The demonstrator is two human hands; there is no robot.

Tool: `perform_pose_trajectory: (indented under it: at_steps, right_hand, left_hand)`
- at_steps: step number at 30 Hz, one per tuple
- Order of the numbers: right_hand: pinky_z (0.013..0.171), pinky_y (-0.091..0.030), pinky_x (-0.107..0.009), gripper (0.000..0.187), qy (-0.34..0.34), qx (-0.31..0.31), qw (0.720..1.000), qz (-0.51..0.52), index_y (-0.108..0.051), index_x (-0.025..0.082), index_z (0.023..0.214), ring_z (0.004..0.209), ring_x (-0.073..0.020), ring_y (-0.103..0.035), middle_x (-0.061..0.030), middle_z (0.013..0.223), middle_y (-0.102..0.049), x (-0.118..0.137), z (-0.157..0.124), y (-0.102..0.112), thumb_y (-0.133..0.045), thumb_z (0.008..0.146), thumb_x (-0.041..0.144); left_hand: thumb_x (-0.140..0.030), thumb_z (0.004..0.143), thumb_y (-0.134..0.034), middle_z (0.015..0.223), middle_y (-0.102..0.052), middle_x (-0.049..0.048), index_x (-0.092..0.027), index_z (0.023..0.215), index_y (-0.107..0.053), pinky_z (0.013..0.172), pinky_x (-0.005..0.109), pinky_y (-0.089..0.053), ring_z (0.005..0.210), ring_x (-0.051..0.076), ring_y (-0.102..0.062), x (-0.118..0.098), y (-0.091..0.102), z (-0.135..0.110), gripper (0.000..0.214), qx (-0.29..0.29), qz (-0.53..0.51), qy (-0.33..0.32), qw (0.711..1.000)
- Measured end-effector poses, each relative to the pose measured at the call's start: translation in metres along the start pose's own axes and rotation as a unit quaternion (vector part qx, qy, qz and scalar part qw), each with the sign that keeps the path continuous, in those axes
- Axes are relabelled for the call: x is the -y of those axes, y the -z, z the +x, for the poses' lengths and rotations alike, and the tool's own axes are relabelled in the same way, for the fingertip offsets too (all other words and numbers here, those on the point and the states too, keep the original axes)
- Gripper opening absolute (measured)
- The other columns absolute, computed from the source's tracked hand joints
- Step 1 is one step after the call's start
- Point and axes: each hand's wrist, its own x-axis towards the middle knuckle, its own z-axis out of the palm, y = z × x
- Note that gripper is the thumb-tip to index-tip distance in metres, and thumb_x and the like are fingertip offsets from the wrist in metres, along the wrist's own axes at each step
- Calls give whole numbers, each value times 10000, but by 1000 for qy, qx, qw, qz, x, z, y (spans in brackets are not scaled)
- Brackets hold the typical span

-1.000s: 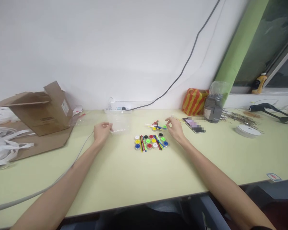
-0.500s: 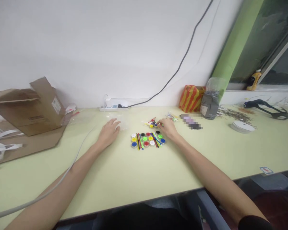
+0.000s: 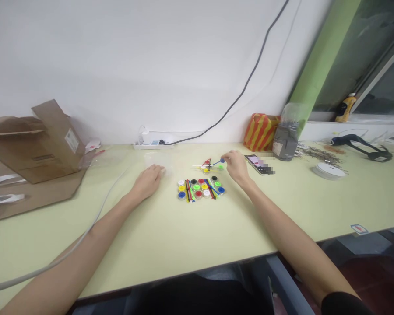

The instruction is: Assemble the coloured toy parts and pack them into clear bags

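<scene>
The right hand [image 3: 237, 167] is held partly closed above the far middle of the pale green desk [image 3: 184, 236], with the fingers at a blue cap [image 3: 222, 161] on a stick; whether it is gripped cannot be determined. That stick is joined to a small stick-and-cap assembly [image 3: 207, 165]. Nearer the front edge, coloured round caps and sticks [image 3: 200, 189] are laid in a tight group. The left hand [image 3: 147, 183] is placed palm down, fingers loosely extended, on a clear plastic sheet [image 3: 154, 162], with nothing seen held. A phone [image 3: 258, 164] lies just right of the right hand, its screen obscured. Along the rear edge are a power strip [image 3: 153, 146], a striped bag [image 3: 261, 132] and a bagged grey container [image 3: 285, 142]. A cardboard box [image 3: 44, 144] stands at the left end, and a white tape roll [image 3: 328, 171] lies at the right. A black cable [image 3: 249, 83] is run down the wall.
</scene>
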Motion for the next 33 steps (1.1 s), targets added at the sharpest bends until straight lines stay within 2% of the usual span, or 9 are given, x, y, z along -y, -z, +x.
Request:
perform_pose_trajectory:
  at_steps: [4,7,10,13,17,21,27,29,33]
  right_hand:
    - [948,-386,-416,302,-29,-83,993,84,-768,190,911,1005,-272,-587,-114,984,-728,8,-2,20,-469,921,153]
    - [874,-454,-389,224,-62,-97,952,285,-759,176,958,958,-252,-646,-105,996,-754,25,-10,25,-559,878,238]
    - [739,-474,-324,261,-112,4,870,481,-751,166,980,877,-223,-687,-100,976,-770,48,-25,13,-713,778,327]
    - [665,-464,-287,350,-152,110,790,583,-743,169,972,806,-193,-696,-103,969,-773,71,-41,-4,-805,702,383]
    - [688,-504,-287,426,-157,183,731,638,-702,174,990,798,-190,-711,-91,918,-777,91,-56,-11,-861,660,390]
    - [585,-450,-243,435,-143,215,742,619,-633,183,983,740,-178,-697,-74,871,-775,101,-62,-3,-841,694,432]
    - [607,-433,-247,363,-63,204,778,591,-579,200,947,725,-179,-678,-37,767,-726,109,-63,2,-732,810,499]
    - [582,-422,-252,340,-32,196,802,563,-572,208,970,679,-175,-653,-29,747,-706,111,-63,4,-640,878,528]
    - [693,-450,-291,246,68,148,885,436,-559,234,1010,713,-181,-629,-13,764,-697,115,-67,9,-547,950,472]
  left_hand:
    - [-215,962,-350,1446,-541,124,-184,1342,-573,1141,495,-360,1394,296,-437,-17,11,-2,442,-104,-19,-1,994]
    - [-254,989,-389,1317,-617,105,-212,1225,-637,1087,474,-398,1267,276,-529,-45,24,-8,345,-147,-58,-63,985]
    - [-335,992,-482,1272,-638,105,-217,1256,-614,1043,461,-422,1224,274,-553,-80,33,-19,318,-132,-103,-133,977]
    - [-395,981,-544,1260,-648,102,-213,1310,-556,1001,437,-446,1186,263,-579,-105,34,-29,376,-127,-158,-164,965]
    - [-362,998,-533,1200,-673,82,-219,1207,-585,983,406,-456,1134,233,-608,-111,35,-34,259,-160,-211,-157,951]
    - [-329,999,-537,1166,-681,69,-226,1193,-592,972,385,-464,1111,215,-615,-106,38,-35,226,-154,-239,-175,942]
    - [-369,985,-561,1011,-680,43,-225,1078,-605,866,354,-468,951,199,-617,-110,40,-36,177,-142,-241,-200,939]
    - [-405,959,-600,956,-665,34,-218,1004,-596,828,347,-459,900,196,-610,-109,40,-35,192,-145,-225,-194,944]
    - [-384,974,-557,884,-655,29,-210,920,-571,763,342,-439,827,193,-600,-105,40,-34,183,-136,-178,-215,951]
